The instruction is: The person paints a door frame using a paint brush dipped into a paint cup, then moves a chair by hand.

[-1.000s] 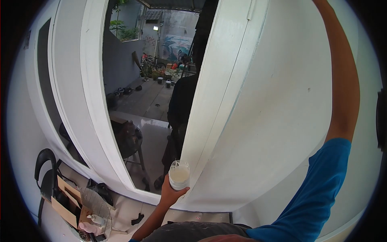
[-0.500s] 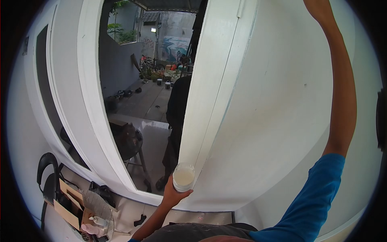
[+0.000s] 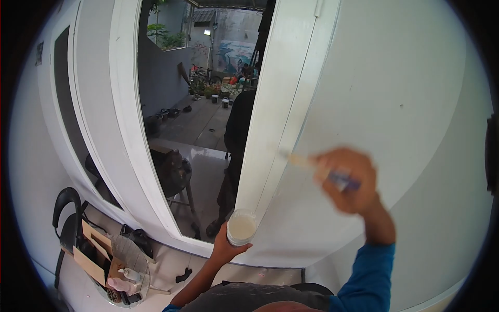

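In the lower middle of the head view, my left hand (image 3: 227, 248) is wrapped round a clear cup (image 3: 240, 240) of off-white liquid that looks like paint. The cup is upright, close in front of the foot of the white door frame (image 3: 280, 109). Higher and to the right, my right hand (image 3: 356, 174) grips a paintbrush (image 3: 301, 160), smeared by motion. Its pale bristle end points left, overlapping the frame in this view, and a bluish-purple handle end shows at my palm. Behind my right hand is the white wall (image 3: 384, 78).
At lower left, a black chair (image 3: 66, 197) stands beside a glass-topped table (image 3: 144, 268) bearing a cardboard box (image 3: 89, 264) and a pink bottle (image 3: 119, 284). A small black object (image 3: 183, 275) lies on the floor. The glass pane (image 3: 195, 125) shows a yard with pots and a bicycle.
My right hand has come down from the upper right edge to mid-height before the wall, bringing the paintbrush into view. My left hand still holds the cup; the view has shifted slightly.
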The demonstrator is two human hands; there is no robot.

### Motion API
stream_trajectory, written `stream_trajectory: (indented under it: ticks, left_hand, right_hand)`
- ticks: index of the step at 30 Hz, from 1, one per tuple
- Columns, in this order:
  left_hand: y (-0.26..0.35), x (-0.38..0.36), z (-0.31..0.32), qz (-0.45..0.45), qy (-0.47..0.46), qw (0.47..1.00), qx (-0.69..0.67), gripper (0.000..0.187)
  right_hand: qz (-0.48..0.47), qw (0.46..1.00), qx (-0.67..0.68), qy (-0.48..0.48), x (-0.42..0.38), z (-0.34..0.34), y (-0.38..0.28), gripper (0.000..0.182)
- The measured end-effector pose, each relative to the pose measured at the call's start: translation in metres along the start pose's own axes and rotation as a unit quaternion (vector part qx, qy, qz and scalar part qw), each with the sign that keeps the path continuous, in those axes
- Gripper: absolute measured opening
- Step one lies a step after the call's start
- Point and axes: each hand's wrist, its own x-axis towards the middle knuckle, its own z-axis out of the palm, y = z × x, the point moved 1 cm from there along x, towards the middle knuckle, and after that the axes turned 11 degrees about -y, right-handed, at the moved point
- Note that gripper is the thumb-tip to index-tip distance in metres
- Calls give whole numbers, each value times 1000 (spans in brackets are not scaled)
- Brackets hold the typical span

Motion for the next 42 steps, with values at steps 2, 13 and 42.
stream_trajectory:
  ticks: [2, 13, 42]
  left_hand:
    - [9, -6, 0, 2, -7, 1000, 20, 98]
    - [-6, -46, -9, -5, -23, 999, 45, 101]
    - [18, -185, -120, 57, -77, 995, 37, 123]
  right_hand:
    - [26, 991, 126, 45, -34, 42, -17, 30]
    - [315, 727, 574, 207, -137, 154, -44, 14]
    - [325, 859, 324, -227, -14, 230, -247, 20]
